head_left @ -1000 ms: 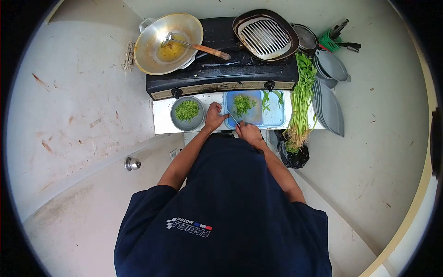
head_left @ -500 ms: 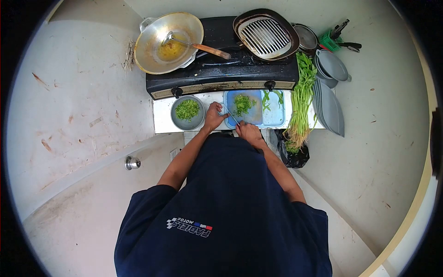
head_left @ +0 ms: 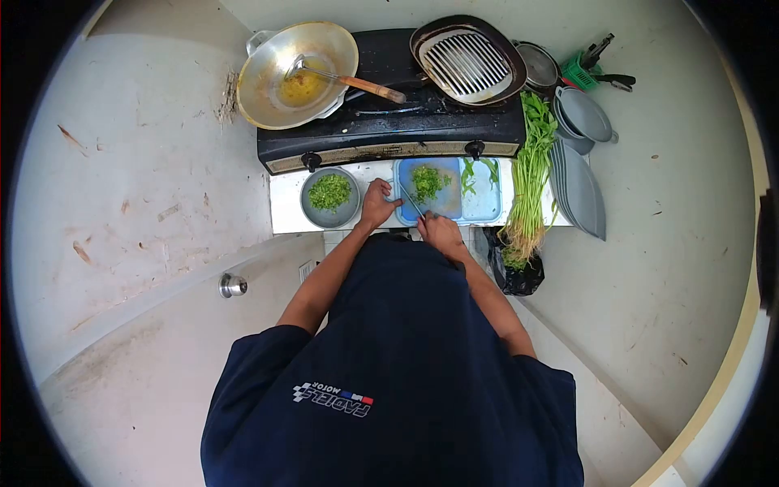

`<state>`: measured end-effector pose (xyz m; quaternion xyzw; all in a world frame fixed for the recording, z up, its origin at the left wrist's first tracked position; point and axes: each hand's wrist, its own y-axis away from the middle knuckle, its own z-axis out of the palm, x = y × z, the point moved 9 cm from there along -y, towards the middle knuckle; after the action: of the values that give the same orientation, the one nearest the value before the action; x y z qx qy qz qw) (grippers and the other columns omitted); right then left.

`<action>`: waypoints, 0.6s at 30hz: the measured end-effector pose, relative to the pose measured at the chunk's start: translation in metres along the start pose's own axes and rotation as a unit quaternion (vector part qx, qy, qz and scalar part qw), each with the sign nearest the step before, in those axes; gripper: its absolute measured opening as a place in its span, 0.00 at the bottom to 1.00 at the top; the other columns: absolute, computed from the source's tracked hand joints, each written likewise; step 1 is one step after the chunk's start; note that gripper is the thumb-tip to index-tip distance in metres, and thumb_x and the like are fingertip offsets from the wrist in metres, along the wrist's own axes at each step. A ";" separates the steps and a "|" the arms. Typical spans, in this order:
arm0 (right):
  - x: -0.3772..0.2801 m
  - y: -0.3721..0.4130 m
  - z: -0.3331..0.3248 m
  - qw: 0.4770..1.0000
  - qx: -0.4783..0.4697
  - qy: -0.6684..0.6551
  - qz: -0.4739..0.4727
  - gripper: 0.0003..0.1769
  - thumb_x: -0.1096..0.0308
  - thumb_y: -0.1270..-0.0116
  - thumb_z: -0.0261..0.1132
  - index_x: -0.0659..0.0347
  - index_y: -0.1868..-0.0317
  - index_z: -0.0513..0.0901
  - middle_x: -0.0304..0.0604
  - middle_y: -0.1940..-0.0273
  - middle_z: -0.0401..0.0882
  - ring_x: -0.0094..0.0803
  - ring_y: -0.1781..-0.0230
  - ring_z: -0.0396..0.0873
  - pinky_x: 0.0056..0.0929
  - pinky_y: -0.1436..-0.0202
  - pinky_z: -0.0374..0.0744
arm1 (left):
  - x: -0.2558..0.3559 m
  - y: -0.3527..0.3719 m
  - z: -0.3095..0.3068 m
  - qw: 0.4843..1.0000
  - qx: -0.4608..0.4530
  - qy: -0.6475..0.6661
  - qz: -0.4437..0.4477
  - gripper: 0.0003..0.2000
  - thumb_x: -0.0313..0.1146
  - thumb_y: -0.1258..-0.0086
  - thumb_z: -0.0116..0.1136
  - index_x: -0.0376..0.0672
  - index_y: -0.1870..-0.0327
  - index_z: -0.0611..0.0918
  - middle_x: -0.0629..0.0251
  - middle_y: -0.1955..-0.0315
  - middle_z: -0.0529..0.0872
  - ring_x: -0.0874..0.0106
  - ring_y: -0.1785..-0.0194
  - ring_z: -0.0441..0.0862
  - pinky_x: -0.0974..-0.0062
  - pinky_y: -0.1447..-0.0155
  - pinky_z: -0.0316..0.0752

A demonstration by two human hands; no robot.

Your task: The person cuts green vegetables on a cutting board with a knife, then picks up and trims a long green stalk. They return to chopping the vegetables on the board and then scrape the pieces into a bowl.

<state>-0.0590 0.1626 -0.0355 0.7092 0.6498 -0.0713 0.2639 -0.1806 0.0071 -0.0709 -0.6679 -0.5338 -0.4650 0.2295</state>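
Note:
My right hand (head_left: 443, 234) is wrapped around the handle of a knife (head_left: 411, 200), its thin blade slanting up and left over a blue cutting board (head_left: 451, 210). Chopped green herbs (head_left: 426, 184) lie in a loose heap just beyond the blade. At the board's left edge, my left hand (head_left: 377, 204) grips the rim, with bent fingers and the thumb reaching over it. Left of that hand stands a grey bowl (head_left: 307, 208) with chopped greens (head_left: 329, 192) in it. A few uncut leaves (head_left: 468, 175) lie on the board's lighter right part.
Behind the board is a black gas stove (head_left: 389, 130) with a wok (head_left: 268, 89), a ladle (head_left: 365, 88) and a grill pan (head_left: 491, 97). A bunch of leafy stems (head_left: 529, 178) hangs over the counter edge above a black plastic bag (head_left: 523, 280). Grey plates (head_left: 583, 195) stand at right.
My right hand and the knife have shifted slightly right, and the blade is a little steeper. My left hand and the greens stay nearly where they were.

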 end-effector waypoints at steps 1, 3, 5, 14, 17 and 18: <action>0.000 0.000 0.000 1.000 -0.001 -0.001 0.002 0.23 0.51 0.21 0.57 0.67 0.58 0.81 0.63 0.73 0.85 0.64 0.71 0.86 0.58 0.64 0.84 | -0.002 0.000 0.001 1.000 -0.001 0.002 0.002 0.26 0.32 0.53 0.85 0.39 0.58 0.76 0.60 0.65 0.77 0.64 0.58 0.78 0.66 0.50 0.77; -0.002 0.000 -0.001 1.000 -0.001 -0.005 -0.002 0.23 0.51 0.21 0.57 0.67 0.58 0.81 0.63 0.74 0.85 0.65 0.71 0.86 0.59 0.64 0.84 | -0.005 -0.001 0.002 1.000 -0.002 0.002 0.009 0.26 0.32 0.52 0.84 0.39 0.58 0.76 0.60 0.64 0.78 0.64 0.58 0.79 0.66 0.49 0.77; -0.006 0.001 -0.001 1.000 0.000 -0.010 -0.015 0.23 0.51 0.21 0.57 0.67 0.58 0.80 0.64 0.74 0.84 0.64 0.72 0.85 0.59 0.64 0.83 | -0.008 -0.002 0.004 1.000 -0.002 0.001 0.015 0.26 0.32 0.52 0.83 0.39 0.58 0.76 0.60 0.63 0.78 0.64 0.57 0.79 0.66 0.49 0.77; -0.005 -0.003 0.010 1.000 -0.002 0.010 -0.019 0.21 0.52 0.21 0.57 0.66 0.60 0.79 0.62 0.75 0.85 0.62 0.74 0.86 0.57 0.67 0.84 | -0.006 -0.001 0.003 1.000 -0.004 -0.007 0.005 0.25 0.32 0.52 0.83 0.39 0.58 0.76 0.59 0.62 0.78 0.63 0.56 0.79 0.65 0.48 0.77; -0.011 -0.006 0.007 0.999 0.030 0.012 -0.041 0.21 0.53 0.21 0.57 0.66 0.60 0.79 0.60 0.75 0.85 0.59 0.74 0.86 0.55 0.68 0.85 | -0.004 -0.001 0.003 1.000 -0.010 0.001 0.003 0.25 0.33 0.52 0.83 0.39 0.58 0.76 0.59 0.62 0.78 0.63 0.56 0.80 0.65 0.48 0.77; -0.009 -0.008 0.009 0.999 0.027 0.016 -0.037 0.21 0.52 0.21 0.57 0.66 0.60 0.79 0.60 0.75 0.85 0.59 0.74 0.87 0.55 0.68 0.85 | -0.004 -0.001 0.003 1.000 -0.011 -0.008 0.003 0.25 0.33 0.52 0.82 0.39 0.58 0.77 0.59 0.62 0.78 0.63 0.56 0.80 0.65 0.48 0.77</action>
<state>-0.0655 0.1505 -0.0409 0.6923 0.6779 -0.0871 0.2316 -0.1804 0.0078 -0.0757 -0.6758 -0.5288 -0.4645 0.2190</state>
